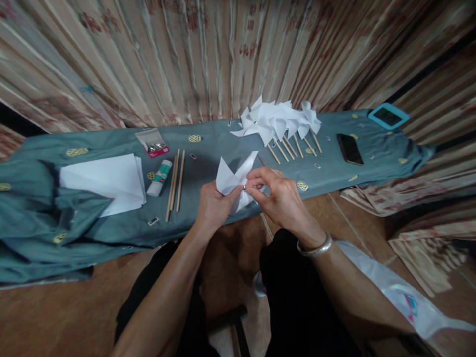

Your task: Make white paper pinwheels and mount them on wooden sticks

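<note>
Fingers (261,174) of the right hand (284,196) pinch the white paper pinwheel (225,177) at its centre, by a small shiny pin (244,188), while I watch the left hand (213,204) grip its left side under the thumb. From my end, it sits over the near part of the cloth-covered table (211,156), two blade tips pointing up-left and up-right toward the curtain (208,59), its long axis slanting from upper right to lower left. Beyond it lie stick-mounted pinwheels (277,121).

Dim, flat light leaves the floor (231,255) shadowed, with edges stretched and fine detail seemingly smeared.
</note>
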Action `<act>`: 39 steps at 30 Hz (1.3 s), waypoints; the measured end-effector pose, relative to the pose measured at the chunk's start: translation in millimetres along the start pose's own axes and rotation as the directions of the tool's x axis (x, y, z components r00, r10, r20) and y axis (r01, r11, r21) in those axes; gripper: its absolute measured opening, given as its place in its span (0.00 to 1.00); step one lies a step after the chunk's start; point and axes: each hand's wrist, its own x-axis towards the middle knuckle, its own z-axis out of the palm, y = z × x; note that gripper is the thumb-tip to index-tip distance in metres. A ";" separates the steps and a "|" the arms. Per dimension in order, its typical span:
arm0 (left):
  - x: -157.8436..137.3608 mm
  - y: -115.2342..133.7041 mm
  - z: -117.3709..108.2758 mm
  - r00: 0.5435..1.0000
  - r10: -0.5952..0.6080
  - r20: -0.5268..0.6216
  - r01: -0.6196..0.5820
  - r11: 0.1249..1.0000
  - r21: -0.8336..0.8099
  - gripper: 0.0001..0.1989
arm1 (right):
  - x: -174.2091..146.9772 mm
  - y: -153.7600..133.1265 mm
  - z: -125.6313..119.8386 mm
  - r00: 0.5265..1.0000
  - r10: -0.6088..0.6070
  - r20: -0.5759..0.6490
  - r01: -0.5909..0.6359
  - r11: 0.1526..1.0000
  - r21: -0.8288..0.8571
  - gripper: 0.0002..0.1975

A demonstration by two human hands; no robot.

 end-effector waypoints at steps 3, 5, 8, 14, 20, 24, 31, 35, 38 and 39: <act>-0.1 0.6 -0.2 1.000 -0.003 -0.006 0.003 1.000 0.019 0.10 | 0.2 0.0 -0.2 1.000 0.005 0.010 -0.005 1.000 -0.002 0.05; -0.2 1.6 -0.5 1.000 -0.003 -0.002 0.003 1.000 0.029 0.10 | 0.1 -0.1 -0.3 1.000 0.008 0.017 -0.008 1.000 -0.006 0.05; 0.0 2.1 -0.6 1.000 0.014 0.010 -0.014 0.999 0.044 0.10 | -0.5 0.4 -0.1 1.000 0.001 0.016 -0.001 1.000 -0.012 0.05; -0.1 0.7 -0.9 0.999 0.040 0.013 -0.041 0.996 0.073 0.11 | -0.8 2.0 0.7 1.000 0.001 0.028 0.000 1.000 -0.004 0.06; -0.5 0.7 -2.4 0.999 0.036 0.024 -0.038 0.991 0.126 0.13 | -1.3 3.8 0.6 0.999 0.007 0.039 -0.008 1.000 0.011 0.06; -0.2 -0.1 -2.5 0.998 0.059 0.013 -0.060 0.987 0.147 0.13 | -1.3 4.7 0.9 0.999 0.011 0.039 -0.012 0.999 0.031 0.06; -0.4 -0.1 -2.7 0.998 0.056 0.026 -0.060 0.986 0.158 0.13 | -1.1 4.5 1.2 0.999 0.017 0.041 -0.019 0.999 0.041 0.06; 0.2 -1.4 -3.7 0.997 0.063 0.044 -0.070 0.983 0.168 0.14 | -0.4 3.9 0.0 0.998 0.039 0.050 -0.042 0.997 0.061 0.06; -0.2 -0.4 -5.0 0.996 0.068 0.054 -0.077 0.981 0.177 0.13 | 1.1 2.8 -1.1 0.994 0.086 0.072 -0.093 0.990 0.110 0.06; -0.3 0.1 -5.4 0.996 0.068 0.057 -0.078 0.980 0.181 0.13 | 1.7 2.4 -1.4 0.991 0.107 0.083 -0.117 0.985 0.128 0.06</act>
